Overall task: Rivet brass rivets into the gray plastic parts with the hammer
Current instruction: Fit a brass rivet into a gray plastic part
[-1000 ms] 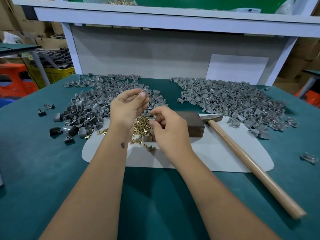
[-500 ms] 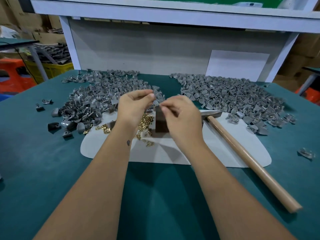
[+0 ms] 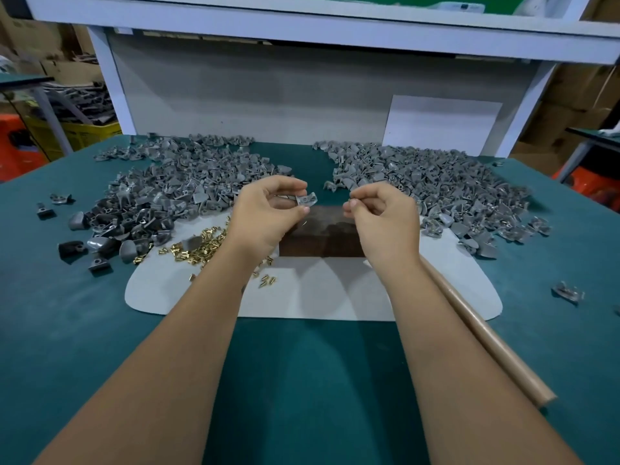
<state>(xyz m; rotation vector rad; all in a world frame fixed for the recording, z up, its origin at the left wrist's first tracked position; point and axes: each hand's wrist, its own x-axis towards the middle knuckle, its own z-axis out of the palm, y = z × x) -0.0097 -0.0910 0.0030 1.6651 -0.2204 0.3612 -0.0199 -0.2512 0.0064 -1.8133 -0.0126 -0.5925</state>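
Note:
My left hand (image 3: 268, 213) pinches one gray plastic part (image 3: 307, 199) between thumb and fingers, held up above the dark block (image 3: 322, 239). A short way to its right, my right hand (image 3: 382, 216) has thumb and forefinger pinched together on something tiny, likely a brass rivet, too small to make out. Loose brass rivets (image 3: 198, 248) lie scattered on the white mat (image 3: 318, 290), left of my left wrist. The hammer's wooden handle (image 3: 486, 337) lies on the table along my right forearm; its head is hidden behind my right hand.
Two large heaps of gray parts (image 3: 174, 193) (image 3: 436, 189) spread across the green table (image 3: 50, 313), left and right of the block. Stray parts (image 3: 568, 292) lie near the right edge. A white-framed back panel (image 3: 268, 102) closes the far side.
Both hands rose from the rivet pile and block. The left now shows the gray part at its fingertips; the right drew apart to the right, still pinched. The view tilted slightly down.

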